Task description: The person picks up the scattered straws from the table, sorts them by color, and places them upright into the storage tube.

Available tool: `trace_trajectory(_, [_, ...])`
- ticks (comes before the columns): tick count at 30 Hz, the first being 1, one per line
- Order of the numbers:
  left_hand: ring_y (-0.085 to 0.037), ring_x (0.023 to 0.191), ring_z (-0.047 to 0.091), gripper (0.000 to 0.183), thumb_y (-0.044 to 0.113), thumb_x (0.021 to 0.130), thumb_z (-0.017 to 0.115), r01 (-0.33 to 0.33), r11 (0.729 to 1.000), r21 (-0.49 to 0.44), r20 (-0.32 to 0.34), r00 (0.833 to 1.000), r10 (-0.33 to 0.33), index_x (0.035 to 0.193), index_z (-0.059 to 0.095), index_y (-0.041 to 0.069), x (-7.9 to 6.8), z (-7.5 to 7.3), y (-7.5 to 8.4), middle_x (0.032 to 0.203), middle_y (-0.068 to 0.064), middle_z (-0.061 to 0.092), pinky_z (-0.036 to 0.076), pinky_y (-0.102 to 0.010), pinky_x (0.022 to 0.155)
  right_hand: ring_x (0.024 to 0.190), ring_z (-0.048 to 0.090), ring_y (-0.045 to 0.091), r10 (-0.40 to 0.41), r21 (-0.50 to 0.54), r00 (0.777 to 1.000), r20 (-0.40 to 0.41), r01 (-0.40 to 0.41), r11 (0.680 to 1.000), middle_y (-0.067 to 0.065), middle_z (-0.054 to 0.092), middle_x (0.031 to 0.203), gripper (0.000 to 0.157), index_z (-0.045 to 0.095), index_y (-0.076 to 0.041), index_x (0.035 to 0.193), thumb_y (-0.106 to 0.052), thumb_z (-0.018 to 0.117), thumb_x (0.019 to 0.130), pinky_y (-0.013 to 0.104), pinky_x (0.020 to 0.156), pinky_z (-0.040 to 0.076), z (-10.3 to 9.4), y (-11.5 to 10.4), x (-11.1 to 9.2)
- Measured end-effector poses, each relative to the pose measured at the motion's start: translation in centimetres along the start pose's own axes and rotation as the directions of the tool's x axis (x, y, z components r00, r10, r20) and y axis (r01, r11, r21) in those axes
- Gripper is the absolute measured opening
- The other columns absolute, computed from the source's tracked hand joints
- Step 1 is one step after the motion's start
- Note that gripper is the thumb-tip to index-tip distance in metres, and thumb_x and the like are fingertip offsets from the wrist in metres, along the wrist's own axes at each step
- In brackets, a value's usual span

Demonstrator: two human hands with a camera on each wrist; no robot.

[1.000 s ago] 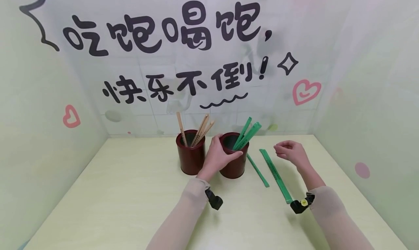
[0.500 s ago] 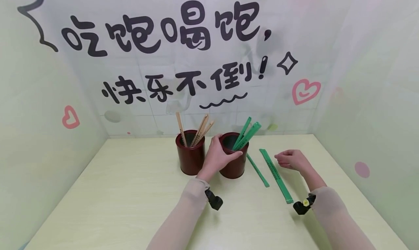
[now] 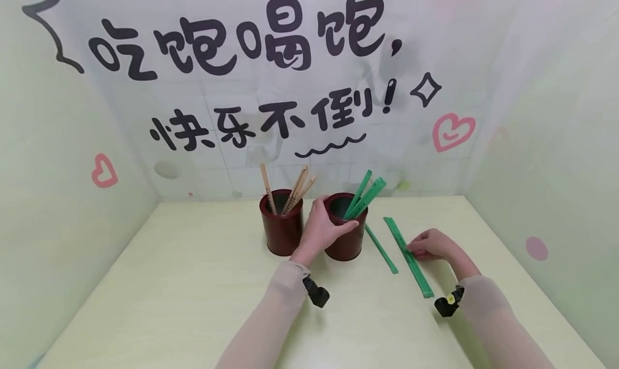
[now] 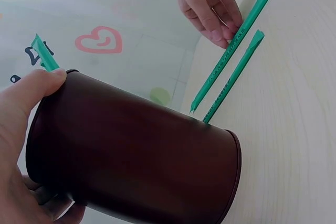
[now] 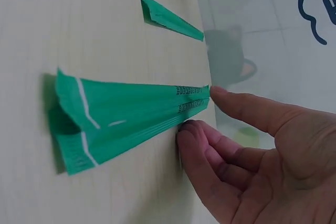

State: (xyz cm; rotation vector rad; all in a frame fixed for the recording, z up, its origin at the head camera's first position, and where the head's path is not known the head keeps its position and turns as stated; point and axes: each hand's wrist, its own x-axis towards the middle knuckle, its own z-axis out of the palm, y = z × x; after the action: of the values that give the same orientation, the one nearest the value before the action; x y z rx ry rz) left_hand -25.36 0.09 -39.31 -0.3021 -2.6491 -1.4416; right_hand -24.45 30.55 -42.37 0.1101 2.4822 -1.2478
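My left hand (image 3: 325, 230) grips a dark red cylindrical cup (image 3: 344, 245) by its rim and side, thumb at the front. Several long green stick packets (image 3: 364, 200) stand leaning in that cup. On the table to its right lie a narrow green packet (image 3: 382, 251) and a longer, printed green packet (image 3: 419, 277). My right hand (image 3: 434, 245) is at the longer packet's right edge. In the right wrist view, the thumb (image 5: 236, 106) and the bent fingers are apart, at opposite edges of this packet (image 5: 121, 114), which still lies flat.
Left of the held cup stands a similar dark red cup (image 3: 282, 237) with several tan sticks (image 3: 296, 194) in it. The pale wood table (image 3: 169, 294) is bounded by printed white walls at the back and both sides.
My right hand has come down and towards the front, from above the table to the longer green packet's edge. My left hand keeps holding the cup in place.
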Motion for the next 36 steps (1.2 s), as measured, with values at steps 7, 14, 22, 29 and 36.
trace_trajectory(7, [-0.027,0.133,0.047,0.096,0.048,0.078,0.081,0.003,1.0,-0.003,0.001,1.0,-0.003,0.149,0.03,0.009,0.3,-0.2,0.1,0.146,-0.012,0.045,0.048,-0.047,0.107,0.062,0.057,0.009,0.018,-0.208,0.998,-0.058,-0.03,0.978,0.001,0.062,0.071,0.019,0.066,0.002,0.087,-0.015,0.074,0.088,0.023,0.061,0.053,0.5,-1.0,0.3])
trace_trajectory(14, [-0.027,0.132,0.048,0.097,0.048,0.077,0.081,0.002,1.0,-0.004,0.002,1.0,-0.002,0.15,0.03,0.009,0.4,-0.3,0.3,0.145,-0.012,0.045,0.048,-0.047,0.107,0.061,0.057,0.011,0.044,-0.245,0.997,-0.063,-0.058,0.968,0.002,0.061,0.069,0.018,0.066,0.001,0.084,-0.013,0.074,0.088,0.022,0.059,0.053,0.8,-1.6,0.7])
trace_trajectory(22, [-0.027,0.132,0.048,0.097,0.049,0.077,0.081,0.005,1.0,0.0,0.005,1.0,-0.005,0.149,0.031,0.009,0.3,-0.1,0.0,0.145,-0.012,0.045,0.048,-0.047,0.107,0.06,0.057,0.01,0.059,-0.209,0.998,-0.037,-0.066,0.976,0.0,0.06,0.069,0.015,0.066,0.0,0.083,-0.012,0.072,0.09,0.023,0.06,0.053,1.0,-1.0,0.9])
trace_trajectory(29, [-0.027,0.132,0.048,0.097,0.049,0.077,0.081,0.007,1.0,-0.001,0.004,1.0,-0.007,0.149,0.03,0.009,0.3,-0.2,-0.1,0.145,-0.012,0.045,0.047,-0.046,0.108,0.06,0.058,0.008,0.025,-0.156,1.0,0.001,-0.025,0.987,-0.002,0.061,0.068,0.014,0.066,-0.001,0.082,-0.012,0.07,0.091,0.023,0.062,0.055,0.8,-0.7,0.8])
trace_trajectory(36, [-0.027,0.133,0.047,0.097,0.049,0.077,0.081,0.004,1.0,0.012,0.005,1.0,-0.004,0.149,0.03,0.009,0.4,-0.1,-0.1,0.146,-0.012,0.045,0.048,-0.046,0.108,0.063,0.059,0.007,0.004,-0.093,0.999,0.042,0.0,0.996,-0.004,0.062,0.07,0.016,0.068,0.001,0.089,-0.015,0.069,0.092,0.024,0.065,0.054,0.2,-0.4,0.4])
